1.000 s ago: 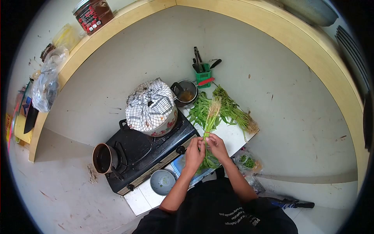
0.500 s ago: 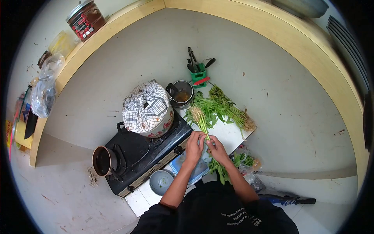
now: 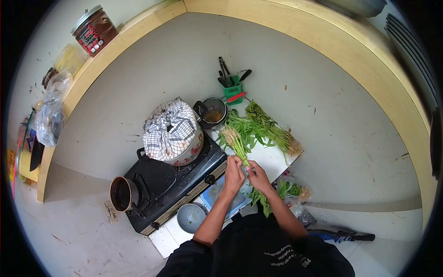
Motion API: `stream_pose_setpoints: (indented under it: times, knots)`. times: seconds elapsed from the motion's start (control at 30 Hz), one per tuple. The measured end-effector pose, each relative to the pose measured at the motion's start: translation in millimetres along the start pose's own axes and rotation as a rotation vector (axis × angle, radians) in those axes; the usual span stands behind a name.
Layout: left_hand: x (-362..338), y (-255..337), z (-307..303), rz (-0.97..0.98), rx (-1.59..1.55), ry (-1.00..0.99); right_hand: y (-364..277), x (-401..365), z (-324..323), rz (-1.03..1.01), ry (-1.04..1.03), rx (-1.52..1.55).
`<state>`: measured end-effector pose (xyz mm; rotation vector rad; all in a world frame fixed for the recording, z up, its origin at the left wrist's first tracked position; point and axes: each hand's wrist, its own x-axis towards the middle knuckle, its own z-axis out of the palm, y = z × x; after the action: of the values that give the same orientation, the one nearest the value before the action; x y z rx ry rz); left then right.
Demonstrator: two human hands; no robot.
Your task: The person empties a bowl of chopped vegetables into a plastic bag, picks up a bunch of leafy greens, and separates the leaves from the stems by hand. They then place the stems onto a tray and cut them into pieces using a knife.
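Note:
A bunch of leafy greens (image 3: 239, 148) is held with its pale roots pointing away from me and its leaves hanging down toward my body. Around the stems, my right hand (image 3: 259, 178) is closed from the right side. My left hand (image 3: 234, 174) has its fingers curled in against the same stems from the left. More rooted greens (image 3: 267, 127) lie on the white tiled counter just beyond my hands. Below my left forearm are a blue-rimmed plastic tray (image 3: 208, 194) and a grey bowl (image 3: 190, 219) with green bits in it.
Left of my hands is a black gas stove (image 3: 170, 182) carrying a cloth-wrapped pot (image 3: 189, 152) and a small saucepan (image 3: 134, 191). Behind stand a strainer (image 3: 214, 107) and a green utensil basket (image 3: 233, 94). A wooden shelf (image 3: 258, 11) curves overhead. Plastic bags (image 3: 300, 210) lie at right.
My left hand's fingers have curled in more tightly near the stems. Both hands keep almost the same place with the bunch of leafy greens. The view has shifted slightly.

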<state>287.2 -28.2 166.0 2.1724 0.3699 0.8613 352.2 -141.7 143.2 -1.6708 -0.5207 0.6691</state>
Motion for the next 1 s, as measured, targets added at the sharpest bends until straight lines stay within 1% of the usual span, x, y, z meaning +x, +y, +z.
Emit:
stream_pose_setpoints:
  times: [0.03,0.13,0.23,0.33,0.43,0.53,0.63,0.73,0.83,0.87,0.93,0.97,1.0]
  knots:
    - [0.8,-0.6,-0.2,-0.003,0.005,0.01,0.8,1.8,-0.1,0.002,0.002,-0.01]
    - [0.8,-2.7,-5.7,-0.105,0.011,-0.031,-13.4,-2.2,-5.3,0.122,-0.069,0.095]
    - [0.3,-3.2,-10.6,-0.102,0.065,-0.044,-14.3,-1.3,-3.1,0.15,-0.059,0.108]
    - [-2.0,-1.0,-13.4,-0.099,0.079,-0.059,-16.3,-0.8,-2.8,0.112,-0.045,0.069]
    - [-2.4,2.4,-13.0,-0.069,0.142,-0.022,-7.1,3.2,1.6,0.029,-0.007,-0.042]
    - [-3.0,2.0,-12.6,-0.051,0.199,-0.062,0.5,2.2,4.1,-0.039,0.047,-0.12]
    - [-3.1,0.6,-15.2,-0.076,0.197,-0.135,7.9,1.7,2.6,-0.017,0.019,-0.184]
    - [-3.2,-4.9,-16.6,-0.066,0.188,-0.143,10.8,-2.4,0.5,0.065,-0.03,-0.164]
    - [-8.0,-30.4,-3.0,-0.187,-0.117,-0.02,31.5,-3.3,3.2,0.011,0.007,-0.198]
    - [-11.5,-38.3,2.2,-0.278,-0.271,0.003,33.0,-3.6,0.3,0.079,-0.028,-0.137]
    - [-12.0,-39.4,5.5,-0.459,-0.579,0.052,15.4,-5.4,-8.2,0.213,-0.098,-0.013]
    - [-13.2,-40.3,6.1,-0.52,-0.671,0.033,13.9,-5.0,-11.5,0.247,-0.123,0.055]
    - [-6.8,-26.5,-0.6,-0.581,-0.762,0.015,13.4,-4.6,-14.7,0.28,-0.148,0.124]
